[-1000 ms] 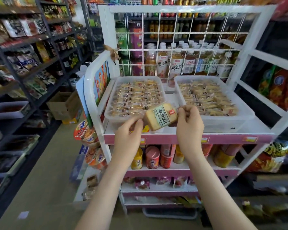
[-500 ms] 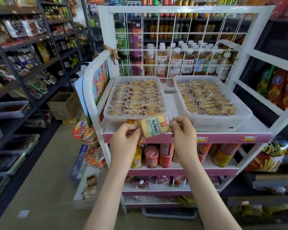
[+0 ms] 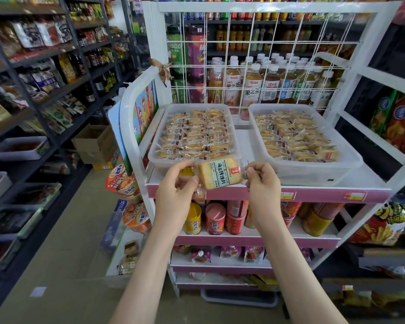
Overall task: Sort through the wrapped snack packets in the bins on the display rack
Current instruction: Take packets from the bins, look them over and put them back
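The snack packet (image 3: 219, 174) is held just in front of the left bin (image 3: 157, 161), pinched at its wrapper ends by the left hand (image 3: 175, 191) and the right hand (image 3: 262, 183). The label should be faced upward and read before a bin is chosen.

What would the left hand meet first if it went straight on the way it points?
Probably the front wall of the left bin, just beyond the left hand, which pinches one end of the snack packet. Depth is unclear, so the top shelf's pink front edge could come first.
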